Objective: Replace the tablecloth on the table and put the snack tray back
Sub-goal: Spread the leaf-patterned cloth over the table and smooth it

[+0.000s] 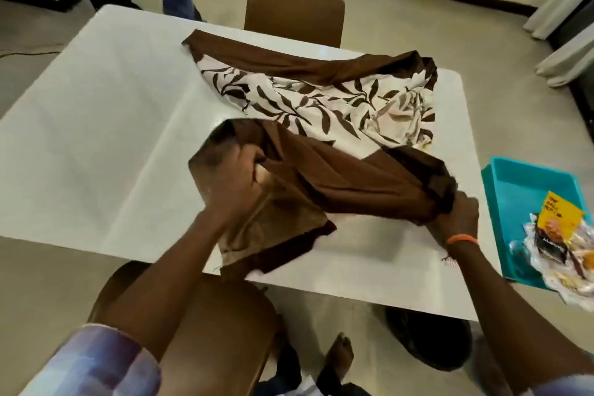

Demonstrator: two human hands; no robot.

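1. Head view: the white table (96, 125) carries a crumpled tablecloth (321, 100), brown-bordered with a leaf print, bunched toward the table's middle and right.
2. Left hand (238, 177), grip curled around a fold of the brown border, lifts it off the table.
3. Right hand (458, 214), grip clenched on the bunched brown edge near the table's right side; an orange band sits on that wrist.
4. The snack tray (514, 202), teal, lies off the table's right edge, with packets piled at its near end.
5. Brown chairs stand at the far side (294, 10) and near side (221, 325).
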